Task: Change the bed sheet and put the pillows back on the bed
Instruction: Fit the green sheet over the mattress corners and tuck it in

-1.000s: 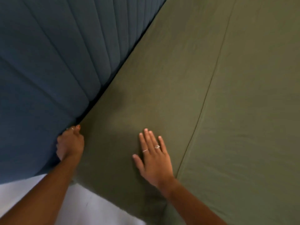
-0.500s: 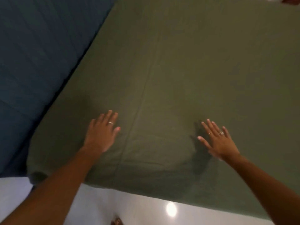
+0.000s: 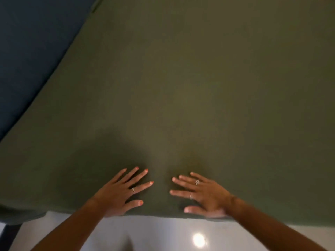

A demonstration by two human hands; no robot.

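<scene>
— How many hands are on the bed?

— Two. The left hand [image 3: 120, 193] and the right hand [image 3: 204, 195] both lie flat on the olive-green bed sheet [image 3: 190, 87], fingers straight and spread, gripping nothing — near each other at the bed's near edge.

— Rings?

— Three: one on the left hand, two on the right.

— And the sheet?

— One, stretched smooth over the mattress, beside the blue padded headboard [image 3: 32, 51]. Glossy white floor [image 3: 163, 234] below.
</scene>
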